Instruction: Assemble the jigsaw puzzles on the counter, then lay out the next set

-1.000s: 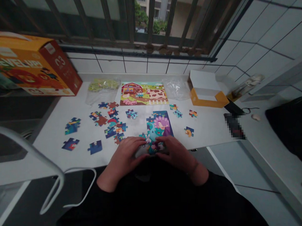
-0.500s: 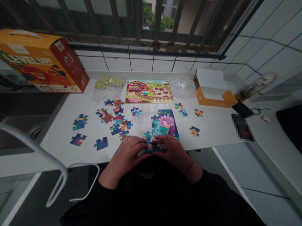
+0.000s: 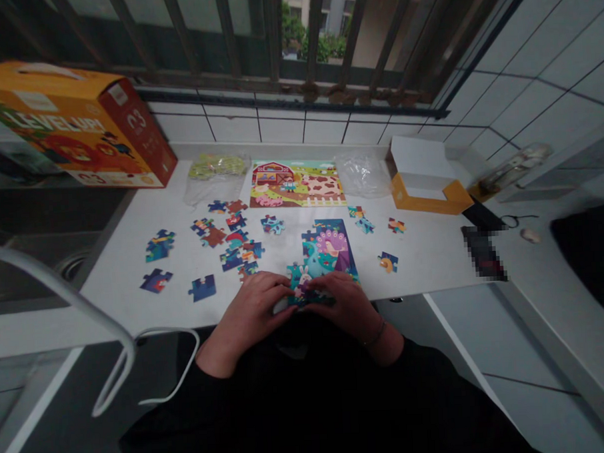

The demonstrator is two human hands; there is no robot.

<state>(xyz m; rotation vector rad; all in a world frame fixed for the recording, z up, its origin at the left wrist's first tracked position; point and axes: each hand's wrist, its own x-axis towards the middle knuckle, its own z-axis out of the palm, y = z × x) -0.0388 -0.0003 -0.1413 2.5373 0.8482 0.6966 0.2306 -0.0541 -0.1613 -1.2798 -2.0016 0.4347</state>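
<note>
The left grip (image 3: 250, 313) and right grip (image 3: 344, 309) curl down over the near edge of the peacock jigsaw (image 3: 327, 247), closing around the rabbit piece (image 3: 303, 278); whether they pinch it or only press, I cannot tell. The jigsaw lies at the front edge of the desk (image 3: 123, 261); loose pieces (image 3: 159, 245) sit left of it. The pieces look like thin, stiff card, light and easily nudged; they seem best taken by their edges, one at a time.
</note>
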